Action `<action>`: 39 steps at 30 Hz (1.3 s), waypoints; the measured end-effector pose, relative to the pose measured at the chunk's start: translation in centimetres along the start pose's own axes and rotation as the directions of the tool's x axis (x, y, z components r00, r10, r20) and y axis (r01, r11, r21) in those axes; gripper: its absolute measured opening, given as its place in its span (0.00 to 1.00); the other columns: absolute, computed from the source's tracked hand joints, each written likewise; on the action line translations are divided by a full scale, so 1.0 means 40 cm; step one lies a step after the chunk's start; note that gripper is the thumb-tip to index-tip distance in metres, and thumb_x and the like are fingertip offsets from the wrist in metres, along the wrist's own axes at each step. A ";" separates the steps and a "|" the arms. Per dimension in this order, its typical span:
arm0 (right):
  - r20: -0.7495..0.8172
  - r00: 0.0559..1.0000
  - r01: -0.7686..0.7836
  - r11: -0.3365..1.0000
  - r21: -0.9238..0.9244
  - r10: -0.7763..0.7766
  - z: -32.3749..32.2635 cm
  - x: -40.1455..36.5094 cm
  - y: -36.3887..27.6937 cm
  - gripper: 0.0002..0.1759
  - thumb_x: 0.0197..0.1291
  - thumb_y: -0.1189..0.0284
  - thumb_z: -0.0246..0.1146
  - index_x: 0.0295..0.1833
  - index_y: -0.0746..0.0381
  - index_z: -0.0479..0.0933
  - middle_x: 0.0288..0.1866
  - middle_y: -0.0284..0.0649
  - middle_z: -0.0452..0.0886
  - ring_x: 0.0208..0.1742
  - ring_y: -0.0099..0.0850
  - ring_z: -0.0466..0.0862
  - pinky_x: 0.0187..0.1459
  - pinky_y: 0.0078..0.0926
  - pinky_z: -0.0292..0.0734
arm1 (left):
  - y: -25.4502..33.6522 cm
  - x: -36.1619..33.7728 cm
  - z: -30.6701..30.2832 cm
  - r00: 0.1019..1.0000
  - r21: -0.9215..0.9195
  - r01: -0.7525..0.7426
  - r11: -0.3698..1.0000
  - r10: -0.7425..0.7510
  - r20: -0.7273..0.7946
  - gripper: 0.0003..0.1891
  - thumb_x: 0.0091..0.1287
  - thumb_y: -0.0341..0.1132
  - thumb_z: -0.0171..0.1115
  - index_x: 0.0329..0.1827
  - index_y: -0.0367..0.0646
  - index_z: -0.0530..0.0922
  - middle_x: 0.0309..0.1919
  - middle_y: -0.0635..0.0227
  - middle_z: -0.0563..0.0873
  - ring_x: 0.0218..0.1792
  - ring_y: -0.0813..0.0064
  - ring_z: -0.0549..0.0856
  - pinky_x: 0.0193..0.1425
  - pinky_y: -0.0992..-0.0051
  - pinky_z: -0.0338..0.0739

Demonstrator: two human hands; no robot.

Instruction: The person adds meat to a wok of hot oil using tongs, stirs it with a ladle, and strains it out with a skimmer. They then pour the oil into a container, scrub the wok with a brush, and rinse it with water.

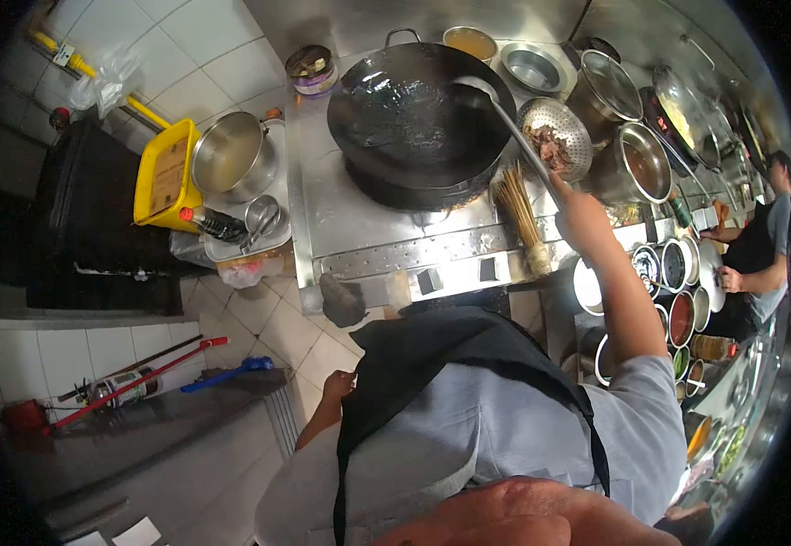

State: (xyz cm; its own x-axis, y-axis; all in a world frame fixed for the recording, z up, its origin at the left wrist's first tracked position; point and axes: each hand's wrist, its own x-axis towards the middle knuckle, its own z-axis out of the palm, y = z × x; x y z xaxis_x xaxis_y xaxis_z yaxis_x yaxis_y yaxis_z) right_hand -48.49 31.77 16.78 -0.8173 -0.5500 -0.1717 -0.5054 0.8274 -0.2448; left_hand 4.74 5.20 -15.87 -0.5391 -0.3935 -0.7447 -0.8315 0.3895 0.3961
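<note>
My right hand is closed around the long handle of a metal ladle. The ladle's bowl rests inside the far right rim of a large black wok, whose bottom shines wet. Beside that hand lie a bamboo wok brush and a perforated strainer with cooked brown meat pieces in it. Low by my left side, next to the black apron, hangs my left hand. Its fingers look curled; what they hold, if anything, is hidden.
Behind the wok stand a bowl of yellowish liquid and a metal bowl. Several pots and seasoning containers line the right side, where another person works. A steel pot and a yellow bin are left.
</note>
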 end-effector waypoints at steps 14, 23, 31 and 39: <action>0.457 0.845 -0.459 0.061 0.886 -0.278 0.090 0.186 -0.122 0.06 0.62 0.75 0.61 0.39 0.65 0.73 0.23 0.37 0.75 0.18 0.27 0.73 0.19 0.26 0.70 | -0.095 0.077 0.198 0.961 0.294 -0.246 0.924 0.272 -0.050 0.13 0.61 0.38 0.61 0.46 0.49 0.84 0.39 0.58 0.88 0.42 0.56 0.86 0.46 0.57 0.81; 0.191 0.982 -0.164 0.521 0.838 0.001 0.146 0.110 -0.177 0.28 0.57 0.78 0.58 0.66 0.65 0.70 0.25 0.36 0.74 0.19 0.27 0.76 0.20 0.27 0.74 | -0.134 0.105 0.186 0.960 0.337 -0.279 0.899 0.273 0.065 0.13 0.65 0.39 0.59 0.42 0.39 0.83 0.38 0.58 0.89 0.40 0.63 0.87 0.50 0.66 0.80; 0.044 0.992 0.094 0.932 0.350 -0.116 0.135 0.088 -0.217 0.35 0.58 0.76 0.55 0.75 0.63 0.64 0.35 0.56 0.84 0.34 0.44 0.86 0.37 0.39 0.82 | -0.175 0.060 0.166 0.986 -0.965 -0.010 0.262 0.160 0.034 0.14 0.63 0.35 0.61 0.40 0.28 0.81 0.37 0.56 0.88 0.41 0.67 0.86 0.50 0.70 0.80; -0.077 0.985 -0.149 0.988 0.035 0.151 0.153 0.152 -0.191 0.37 0.61 0.73 0.52 0.76 0.68 0.56 0.45 0.61 0.84 0.46 0.53 0.85 0.49 0.49 0.79 | -0.213 0.147 0.095 0.868 0.470 -0.422 0.775 0.496 -0.039 0.12 0.63 0.37 0.57 0.45 0.46 0.83 0.36 0.59 0.88 0.39 0.57 0.86 0.45 0.61 0.81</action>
State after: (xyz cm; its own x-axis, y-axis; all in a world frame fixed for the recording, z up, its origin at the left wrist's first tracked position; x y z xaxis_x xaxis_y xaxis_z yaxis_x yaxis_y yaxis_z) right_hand -47.92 21.41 11.75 -0.9032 -0.4081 -0.1329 -0.3680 0.8958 -0.2493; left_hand 9.15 2.74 -25.65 -0.8850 -0.1809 -0.4289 -0.3544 0.8593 0.3688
